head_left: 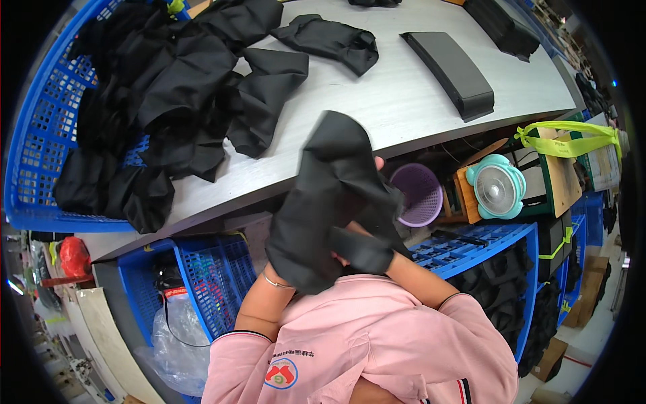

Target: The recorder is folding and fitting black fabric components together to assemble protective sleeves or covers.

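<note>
A floppy black fabric piece, shaped like a wide sleeve or pouch, is held up in front of my chest, between me and the table edge. It covers my left hand and wrist; only the left forearm with a thin bracelet shows below it. My right hand reaches across from the right, partly hidden by a black fold around its wrist, and its fingers close on the cloth near the lower part. One fingertip peeks out at the cloth's far right edge; whose hand it belongs to I cannot tell.
A blue basket heaped with black fabric pieces stands at the left of the white table. Flat black pieces are stacked at the right. Beyond the edge are a purple bin, a teal fan and blue crates.
</note>
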`<state>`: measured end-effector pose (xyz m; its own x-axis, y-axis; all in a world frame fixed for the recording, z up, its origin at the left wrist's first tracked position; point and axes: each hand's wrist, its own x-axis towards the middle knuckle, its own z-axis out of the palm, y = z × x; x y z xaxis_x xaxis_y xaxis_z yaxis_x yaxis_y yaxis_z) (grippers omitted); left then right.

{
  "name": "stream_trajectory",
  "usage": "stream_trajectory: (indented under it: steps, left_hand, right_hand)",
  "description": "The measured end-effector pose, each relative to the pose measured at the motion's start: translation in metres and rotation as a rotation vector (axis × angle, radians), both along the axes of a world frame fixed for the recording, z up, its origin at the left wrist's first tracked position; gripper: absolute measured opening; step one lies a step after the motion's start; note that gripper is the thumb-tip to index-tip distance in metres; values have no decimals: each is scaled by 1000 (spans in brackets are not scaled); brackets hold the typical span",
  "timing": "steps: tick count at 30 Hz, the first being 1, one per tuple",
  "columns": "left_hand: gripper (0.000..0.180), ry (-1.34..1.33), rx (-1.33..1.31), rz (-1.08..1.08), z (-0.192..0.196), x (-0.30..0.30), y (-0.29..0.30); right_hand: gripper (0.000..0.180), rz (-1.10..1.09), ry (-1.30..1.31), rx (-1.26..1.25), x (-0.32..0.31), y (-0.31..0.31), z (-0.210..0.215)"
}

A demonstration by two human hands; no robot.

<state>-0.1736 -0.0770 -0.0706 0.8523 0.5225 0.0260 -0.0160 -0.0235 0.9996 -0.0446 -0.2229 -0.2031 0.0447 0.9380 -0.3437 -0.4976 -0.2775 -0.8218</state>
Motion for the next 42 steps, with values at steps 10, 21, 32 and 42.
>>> stream_trajectory:
  steps: [10, 21, 32, 42]
  left_hand:
    - [38, 20, 294, 56, 6, 0, 8]
    - [38, 38, 626, 102, 13, -10, 13]
    - [38, 41, 958, 186, 22, 11, 10]
    - [43, 60, 981, 180, -8, 27, 5]
  right_hand:
    - [17, -576, -1026, 355, 45, 44, 183]
    - [13, -436, 202, 423, 69, 39, 197]
    - [71, -707, -1102, 476, 76, 44, 195]
    - [48, -692, -1996, 561, 89, 70, 179]
